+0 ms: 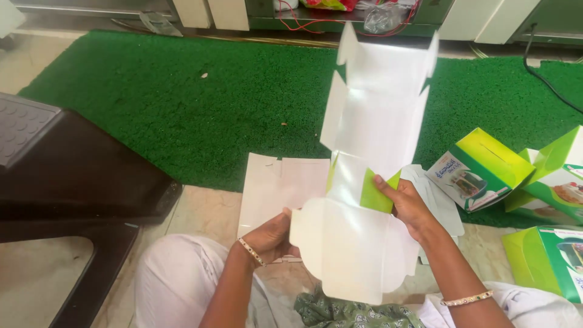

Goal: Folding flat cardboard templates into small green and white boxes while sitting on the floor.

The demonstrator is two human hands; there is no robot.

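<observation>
Gripping the unfolded carton blank [364, 200], glossy white card with scalloped flaps, my left hand [270, 238] is curled shut on its lower edge while my right hand [408, 205] pinches a lime-green flap between thumb and fingers. I see the blank held upright above my lap, its top panel over the coarse green turf mat [182, 109]. Flat white blanks [273, 188] lie beneath on pale tile. Assembled green boxes [480, 167] sit to the right; a dark moulded stool [61, 164] stands left.

Both hands raised before the lap, left hand [271, 235] and right hand [408, 205] with fingers closed.
</observation>
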